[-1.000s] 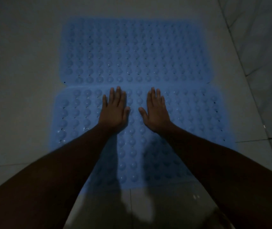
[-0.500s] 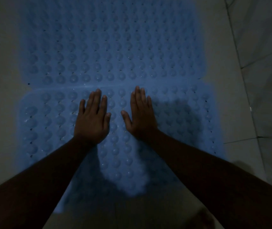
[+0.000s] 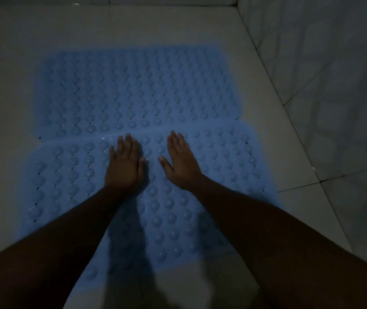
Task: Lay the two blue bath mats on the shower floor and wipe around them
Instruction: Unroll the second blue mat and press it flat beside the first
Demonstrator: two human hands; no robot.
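Two blue bath mats with rows of round bumps lie flat on the pale shower floor, one behind the other. The far mat (image 3: 133,90) sits toward the back wall. The near mat (image 3: 222,166) touches or slightly overlaps the far mat's front edge. My left hand (image 3: 124,166) presses flat on the near mat near its far edge, fingers straight. My right hand (image 3: 181,161) lies flat beside it, thumb spread, a short gap between the two. My forearms cover part of the near mat.
A tiled wall (image 3: 334,85) rises along the right side, meeting the shower floor (image 3: 6,97) close to the mats' right edges. Another wall base runs along the top. Bare floor shows left of the mats and behind the far mat. The light is dim.
The view has pulled back and tilted up, showing the whole far mat and the back wall. Both hands stay flat on the near mat, still side by side.
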